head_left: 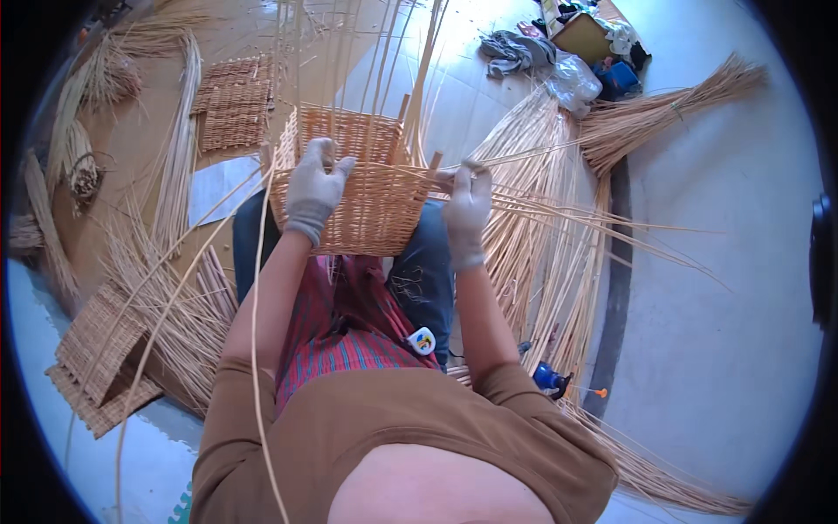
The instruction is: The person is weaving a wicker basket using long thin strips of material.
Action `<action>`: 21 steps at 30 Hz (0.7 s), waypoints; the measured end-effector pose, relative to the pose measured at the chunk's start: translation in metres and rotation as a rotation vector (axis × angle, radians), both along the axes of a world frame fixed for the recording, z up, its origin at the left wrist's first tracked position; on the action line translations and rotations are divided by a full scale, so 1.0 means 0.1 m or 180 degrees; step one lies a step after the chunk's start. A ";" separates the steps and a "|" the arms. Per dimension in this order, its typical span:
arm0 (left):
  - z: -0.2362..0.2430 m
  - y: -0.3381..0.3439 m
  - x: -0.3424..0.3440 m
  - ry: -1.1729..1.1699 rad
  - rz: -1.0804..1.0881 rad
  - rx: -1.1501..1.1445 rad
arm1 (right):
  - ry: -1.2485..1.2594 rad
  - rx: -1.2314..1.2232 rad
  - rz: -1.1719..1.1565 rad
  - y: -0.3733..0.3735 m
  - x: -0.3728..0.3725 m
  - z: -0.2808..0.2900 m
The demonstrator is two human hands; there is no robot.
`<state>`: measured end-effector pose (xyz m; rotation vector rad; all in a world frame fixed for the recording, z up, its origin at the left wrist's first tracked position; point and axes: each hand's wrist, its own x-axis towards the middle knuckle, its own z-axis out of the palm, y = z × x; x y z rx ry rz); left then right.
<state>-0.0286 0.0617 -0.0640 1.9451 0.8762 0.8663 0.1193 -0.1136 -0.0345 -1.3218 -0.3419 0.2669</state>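
A part-woven wicker basket (375, 210) rests on my lap, with corner stakes rising from it and long upright strands at its far side. My left hand (316, 188), in a pale work glove, grips the near wall's top edge beside the left corner. Also gloved, my right hand (467, 217) is closed around thin wicker strands (524, 208) just off the right corner. These strands run from the basket's rim out to the right. Other loose strands (256, 327) trail from the left corner down past my left arm. The fingertips of my right hand are partly blurred.
Long wicker bundles (541, 175) lie on the floor at right, below a box of odds and ends (583, 35). Flat woven panels (234, 103) and more wicker bundles (179, 323) lie at left. A blue tool (550, 380) is near my right elbow; a tape measure (422, 341) is at my waist.
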 end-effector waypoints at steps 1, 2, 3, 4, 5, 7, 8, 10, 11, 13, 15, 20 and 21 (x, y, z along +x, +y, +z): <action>0.06 -0.10 0.02 -0.0243 0.0284 0.0439 | -0.0397 -0.0278 0.0009 -0.14 0.06 0.02; 0.10 -0.22 0.05 -0.0478 0.0588 0.0885 | -0.0587 -0.0690 -0.0097 -0.20 0.12 0.07; 0.14 -0.29 0.07 -0.0075 0.0374 0.2126 | -0.0606 -0.1168 -0.0257 -0.22 0.17 0.13; 0.15 -0.40 0.12 0.0101 -0.0303 0.2135 | -0.1217 -0.1557 -0.0281 -0.15 0.26 0.22; 0.15 -0.54 0.20 0.0203 -0.0841 0.1974 | -0.1924 -0.1617 0.0007 -0.05 0.36 0.31; 0.10 -0.72 0.34 0.1286 -0.0639 0.1991 | -0.3755 -0.2609 -0.1407 0.14 0.50 0.41; 0.05 -0.80 0.38 0.1850 -0.0600 0.1955 | -0.4098 -0.2563 -0.1599 0.19 0.54 0.41; -0.06 -0.75 0.45 0.1739 -0.0589 0.1992 | -0.3710 -0.2450 -0.1064 0.19 0.51 0.33; -0.13 -0.75 0.44 0.1601 -0.0510 0.2068 | -0.3167 -0.2822 -0.0404 0.17 0.46 0.26; -0.26 -0.66 0.30 0.0480 -0.0922 0.1555 | -0.3485 -0.3287 -0.0105 0.06 0.26 0.15; -0.36 -0.53 0.04 -0.0847 -0.1026 0.0788 | -0.2894 -0.1646 -0.0337 0.03 -0.04 0.12; -0.34 0.24 -0.73 -0.1486 0.0409 -0.0794 | -0.3699 -0.0549 0.0991 0.36 -1.09 0.38; -0.31 0.44 -0.79 -0.1422 -0.0206 -0.1041 | -0.3874 -0.0427 0.1984 0.43 -1.30 0.41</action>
